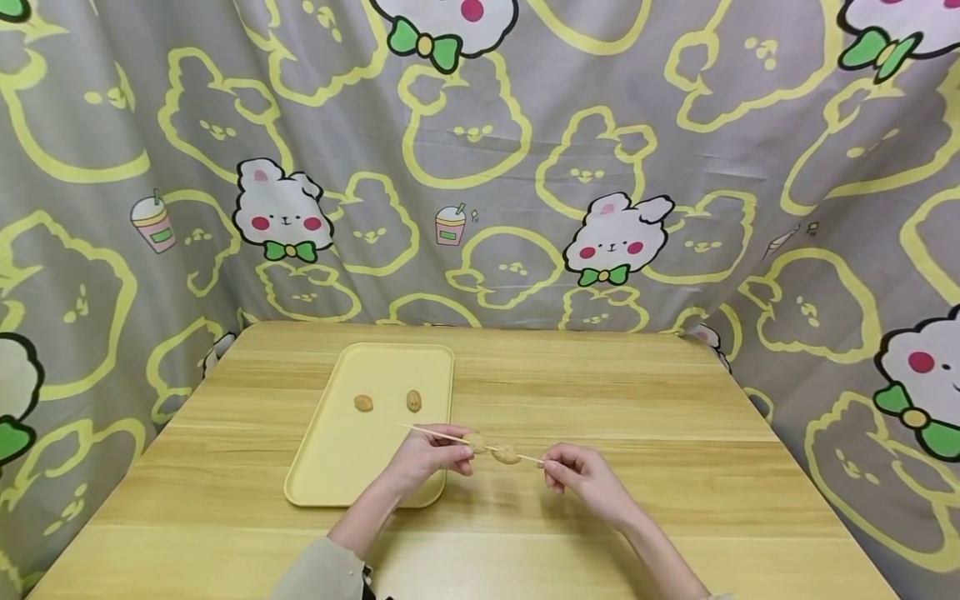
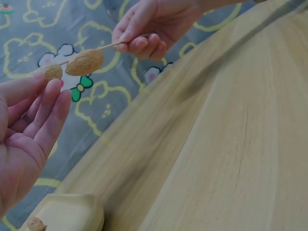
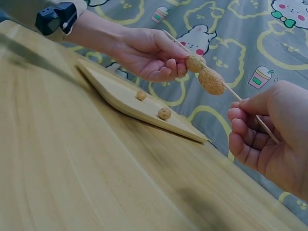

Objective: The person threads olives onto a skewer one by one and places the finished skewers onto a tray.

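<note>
A thin wooden skewer (image 1: 531, 459) runs through two brown, wrinkled oval food balls, held above the table. My left hand (image 1: 429, 458) pinches the left ball (image 3: 195, 63) between thumb and fingers, and the skewer's tip sticks out beyond it. The right ball (image 1: 506, 454) sits beside it on the skewer, touched by neither hand. Toward the skewer's other end, my right hand (image 1: 588, 479) grips the stick with thumb and curled fingers. In the right wrist view, the stick's end (image 3: 269, 132) reaches in toward the right palm.
A pale yellow tray (image 1: 330, 467) lies on the wooden table (image 1: 600, 383), partly under the left hand. Two more brown balls rest on it, a left one (image 1: 363, 403) and a right one (image 1: 414, 401). A patterned grey curtain (image 1: 480, 283) hangs behind the table.
</note>
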